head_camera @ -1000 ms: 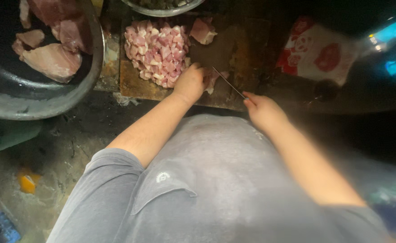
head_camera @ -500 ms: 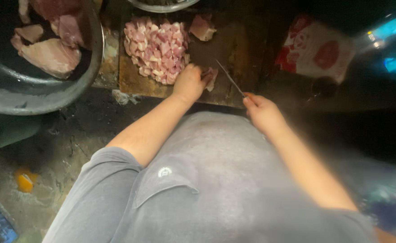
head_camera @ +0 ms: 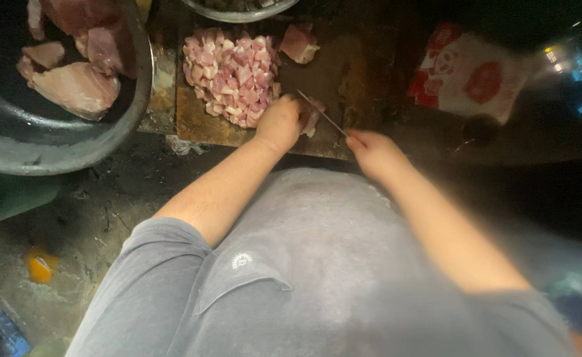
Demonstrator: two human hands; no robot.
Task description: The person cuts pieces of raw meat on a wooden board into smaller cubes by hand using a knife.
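Meat strip, pink, lies under left hand's closed grip; right hand clasps knife.

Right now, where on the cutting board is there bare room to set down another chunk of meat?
The cutting board is bare between the single meat chunk and its right edge, above the knife. The left half is crowded: the diced meat pile fills it, with the left hand below.

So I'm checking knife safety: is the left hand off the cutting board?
No, the left hand rests on the cutting board, pressing meat beside the knife held by the right hand.
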